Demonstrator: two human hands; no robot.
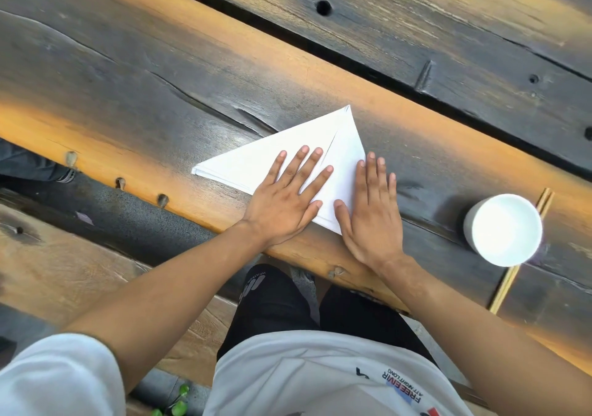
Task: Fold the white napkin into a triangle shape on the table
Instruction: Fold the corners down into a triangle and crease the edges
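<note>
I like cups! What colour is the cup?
White cup, seen in the head view.

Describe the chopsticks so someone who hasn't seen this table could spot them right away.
Start at the dark wooden table and find the white cup to the right of both hands. The chopsticks pass under that cup: thin, pale wooden sticks, unlike the flat white napkin.

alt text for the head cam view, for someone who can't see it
Two bare hands, left hand and right hand, press flat on a white napkin folded into a triangle on a dark wooden table. A white cup sits beside chopsticks at right.
</note>
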